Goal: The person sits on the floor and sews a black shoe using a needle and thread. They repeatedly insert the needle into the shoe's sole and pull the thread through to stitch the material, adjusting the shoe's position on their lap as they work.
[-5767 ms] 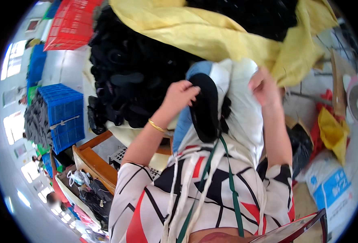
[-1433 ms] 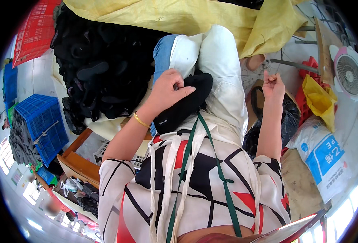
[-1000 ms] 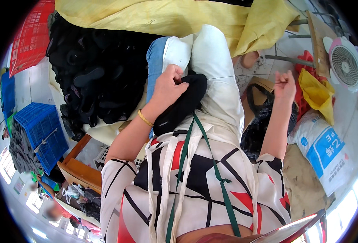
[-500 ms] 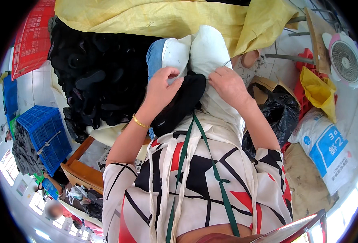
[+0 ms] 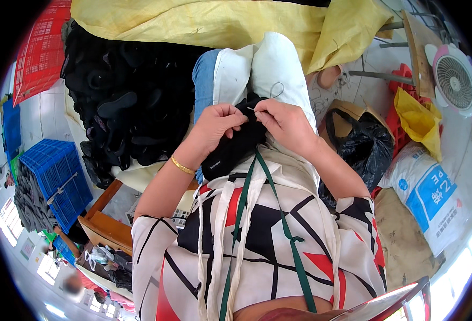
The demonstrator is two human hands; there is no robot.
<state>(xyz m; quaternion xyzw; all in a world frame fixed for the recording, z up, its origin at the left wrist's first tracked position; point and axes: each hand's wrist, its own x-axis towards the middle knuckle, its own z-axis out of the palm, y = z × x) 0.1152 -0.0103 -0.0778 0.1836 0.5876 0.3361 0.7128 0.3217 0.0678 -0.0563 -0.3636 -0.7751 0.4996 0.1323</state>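
Across my lap lies a black fabric shoe (image 5: 230,156), its far end up between my hands. My left hand (image 5: 220,124) is closed at its left edge, thumb and fingers pinching the black fabric. Over the shoe's far right side, my right hand (image 5: 284,124) pinches a thin, pale needle (image 5: 251,108) that points toward my left fingers. A dark thread (image 5: 277,90) loops above the right hand against the white cloth (image 5: 279,59) covering my knees. Whether the needle tip touches the fabric is too small to tell.
A big heap of black shoes (image 5: 118,104) lies left of my knees. Beyond it hangs yellow sheeting (image 5: 204,22). Blue crate (image 5: 59,168) and red crate (image 5: 41,56) stand farther left. To the right are a black plastic bag (image 5: 372,138), a white sack (image 5: 426,198) and a fan (image 5: 455,80).
My right hand has moved left over the shoe, and the needle and thread loop now show. My left hand has shifted slightly down and right, onto the fabric.
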